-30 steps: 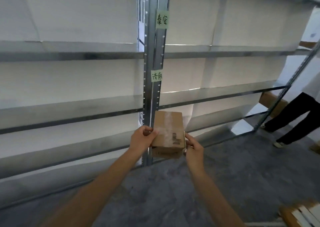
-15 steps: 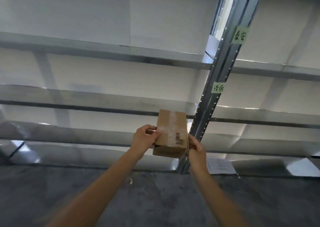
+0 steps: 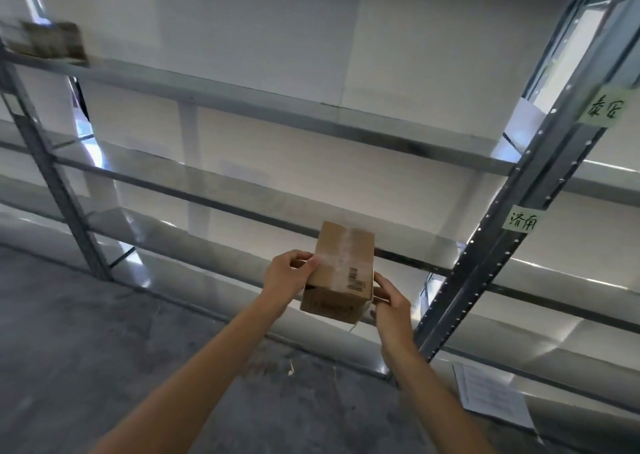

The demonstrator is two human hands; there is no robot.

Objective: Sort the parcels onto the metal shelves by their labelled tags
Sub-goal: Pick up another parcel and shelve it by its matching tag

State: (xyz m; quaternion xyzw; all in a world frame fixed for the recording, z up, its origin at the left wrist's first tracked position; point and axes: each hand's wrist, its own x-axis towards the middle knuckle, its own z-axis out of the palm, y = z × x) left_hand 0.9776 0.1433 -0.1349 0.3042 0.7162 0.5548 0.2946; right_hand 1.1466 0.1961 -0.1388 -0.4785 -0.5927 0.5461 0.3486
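Note:
A small brown cardboard parcel (image 3: 341, 272), taped on top with a barcode label, is held in front of me above the floor. My left hand (image 3: 287, 275) grips its left side, thumb on the top. My right hand (image 3: 389, 301) holds its right lower corner. Behind it run the metal shelves (image 3: 277, 107), bare along their middle boards. A slanted metal upright (image 3: 519, 190) on the right carries two green handwritten tags, the upper tag (image 3: 604, 109) and the lower tag (image 3: 523, 221).
Blurred brown parcels (image 3: 48, 43) sit on the upper shelf at far left. A second upright (image 3: 52, 176) stands at left. A printed paper sheet (image 3: 491, 394) lies on the lowest shelf at right. Grey concrete floor (image 3: 104, 349) spreads below.
My view has swung left along the shelves; the tagged upright now sits at the far right and the left parcels came into sight. Both hands keep the same hold on the parcel.

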